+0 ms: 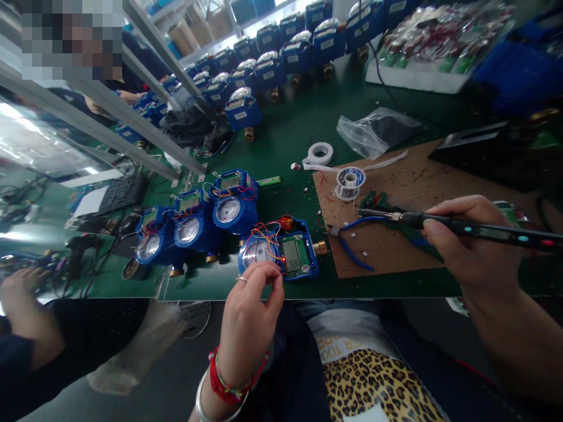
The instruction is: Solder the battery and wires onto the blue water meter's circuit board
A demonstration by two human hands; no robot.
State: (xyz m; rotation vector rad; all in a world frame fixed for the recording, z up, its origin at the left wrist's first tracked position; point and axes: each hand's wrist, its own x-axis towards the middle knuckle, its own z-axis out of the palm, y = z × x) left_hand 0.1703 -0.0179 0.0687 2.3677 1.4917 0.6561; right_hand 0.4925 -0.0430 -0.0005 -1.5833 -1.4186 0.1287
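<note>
My right hand (pixel 472 246) grips a black soldering iron (pixel 466 227), its metal tip pointing left over the brown board. My left hand (pixel 255 305) is closed in a pinch at the near edge of an open blue water meter (pixel 311 266). What sits between its fingertips is too small to make out; thin coloured wires (pixel 263 231) loop just beyond them. The meter lies on its side, showing a green circuit board with a grey display (pixel 292 255), a lit red spot and a brass fitting (pixel 321 248).
Left of this meter stand three more open meters (pixel 229 211). On the brown board (pixel 396 258) are a solder spool (pixel 350 183), blue-handled cutters (pixel 352 249) and scraps. A tape roll (pixel 320 153) and plastic bag (pixel 373 132) lie behind. Another person's hand (pixel 20 284) is at far left.
</note>
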